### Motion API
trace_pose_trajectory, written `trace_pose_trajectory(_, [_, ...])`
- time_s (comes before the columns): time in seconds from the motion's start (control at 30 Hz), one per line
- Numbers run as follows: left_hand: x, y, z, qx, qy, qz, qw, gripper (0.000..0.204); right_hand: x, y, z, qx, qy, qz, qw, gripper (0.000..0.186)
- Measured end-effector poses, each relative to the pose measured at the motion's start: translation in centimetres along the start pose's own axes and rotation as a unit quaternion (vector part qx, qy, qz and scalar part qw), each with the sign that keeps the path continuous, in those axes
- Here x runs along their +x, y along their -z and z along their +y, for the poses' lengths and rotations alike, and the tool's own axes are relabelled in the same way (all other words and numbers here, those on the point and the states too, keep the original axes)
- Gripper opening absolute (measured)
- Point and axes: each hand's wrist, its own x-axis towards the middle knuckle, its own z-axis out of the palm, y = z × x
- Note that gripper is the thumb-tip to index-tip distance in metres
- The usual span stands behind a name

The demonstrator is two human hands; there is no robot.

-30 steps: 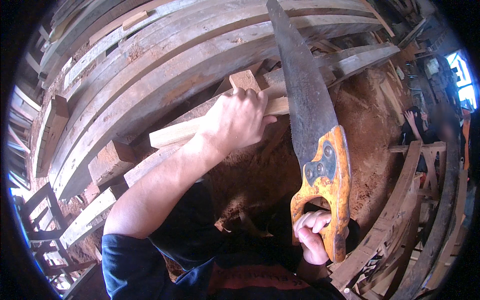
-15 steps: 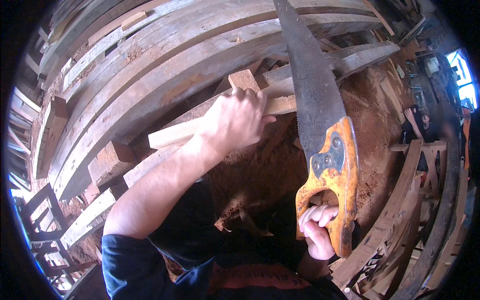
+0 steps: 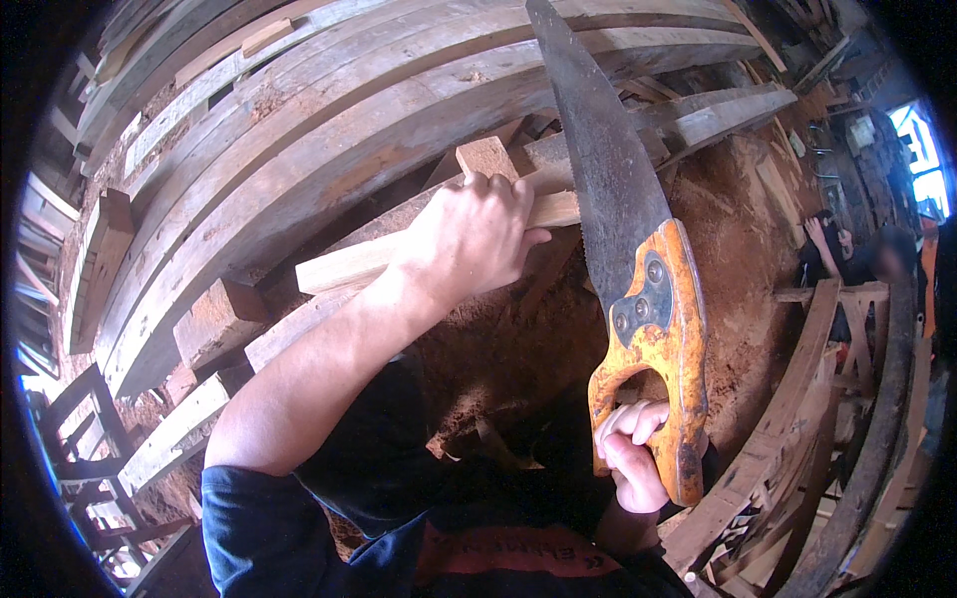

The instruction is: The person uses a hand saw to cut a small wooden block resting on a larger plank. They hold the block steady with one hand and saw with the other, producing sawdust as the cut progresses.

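My left hand [image 3: 474, 234] is closed over a pale wooden strip [image 3: 344, 267], pressing it against the timbers beneath. A short block end [image 3: 483, 157] juts up just beyond my knuckles. My right hand [image 3: 636, 448] is wrapped through the grip of a handsaw [image 3: 653, 299], whose worn yellow handle is bolted to a dark, broad blade. The blade rises away from me, its tip near the top of the view. Its toothed left edge lies at the strip's right end; whether the teeth touch the wood cannot be made out.
Long curved timbers [image 3: 299, 149] stretch across the far side. Squared beam ends [image 3: 221, 319] stick out at the left. Reddish-brown sawdust [image 3: 738, 249] covers the ground. More long boards [image 3: 788, 439] lean at the right, with another person [image 3: 837, 249] beyond them.
The saw and my right hand have shifted slightly left and away from me, bringing the blade farther left at the strip's end. My left hand and the strip stay in place.
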Motion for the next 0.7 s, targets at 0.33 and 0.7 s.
trace_pose_trajectory(0.33, [-0.1,-0.2,0.0,0.010,-0.004,0.013,1.000,0.046,0.5,-0.8,-2.2,-0.122,-0.043,-0.014,0.991,0.022])
trace_pose_trajectory(0.7, [0.1,-0.1,-0.4,0.048,-0.015,0.066,0.997,0.037,1.0,-0.1,1.1,-0.013,-0.019,0.004,1.000,0.024])
